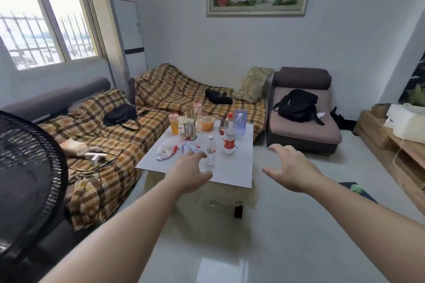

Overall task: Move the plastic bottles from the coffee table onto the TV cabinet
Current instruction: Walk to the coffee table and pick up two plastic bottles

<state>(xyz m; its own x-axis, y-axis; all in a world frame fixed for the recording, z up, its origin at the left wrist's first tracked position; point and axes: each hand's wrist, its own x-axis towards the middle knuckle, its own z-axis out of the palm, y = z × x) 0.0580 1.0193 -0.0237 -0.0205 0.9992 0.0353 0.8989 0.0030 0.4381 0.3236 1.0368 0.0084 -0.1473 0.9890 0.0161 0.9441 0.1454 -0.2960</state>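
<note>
Small clear bottle (211,150) and taller red-labelled bottle (229,133) upright on white worktop (232,169) among plaid sofas; left hand (190,173), right hand (291,169) spread, holding nothing; wooden TV cabinet (395,156) rightward.

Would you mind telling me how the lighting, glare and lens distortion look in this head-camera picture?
Head view: daylight blows out the window; a pale glare patch sits on the floor tiles; wide-angle distortion bends the walls and stretches the forearms; the fan at the left edge is dark and soft; the small clear bottle by the left hand looks slightly blurred.
</note>
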